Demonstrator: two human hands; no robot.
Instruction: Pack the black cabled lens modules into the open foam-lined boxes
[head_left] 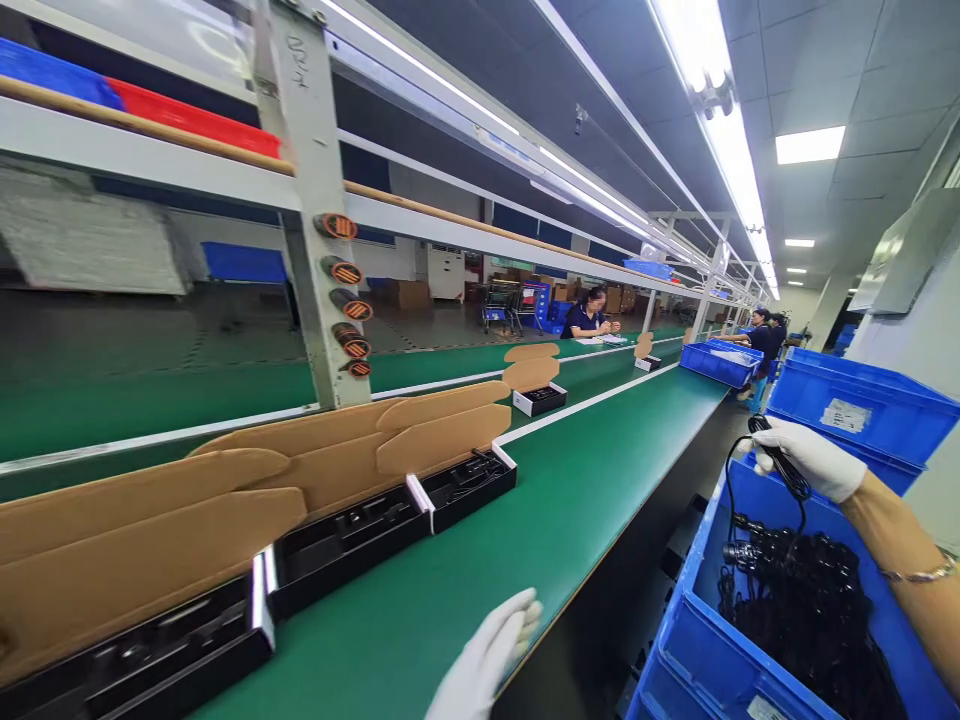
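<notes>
White gloves cover both hands. The left hand is nearest, over the near edge of the green worktop, its fingers extended and close together, with nothing visible in its grasp. Right of it, beyond the dark gap beside the worktop, stands a blue bin with a tangled heap of black cables inside.

Above the far part of this bin, the right hand grips a looped black cable between thumb and fingers. The cable lies to the right of the left hand and farther off, well apart from it; one length droops down toward the heap.

On the left of the worktop, a row of three black boxes runs from near to far: the nearest box, the middle box and the third box. Their brown cardboard lids stand raised, and dark items sit inside; the exact parts are hard to tell. Left of the row rises a pale post.

Just beyond the right hand are stacked blue bins. Farther along are another open box, a blue tray and a seated person.
</notes>
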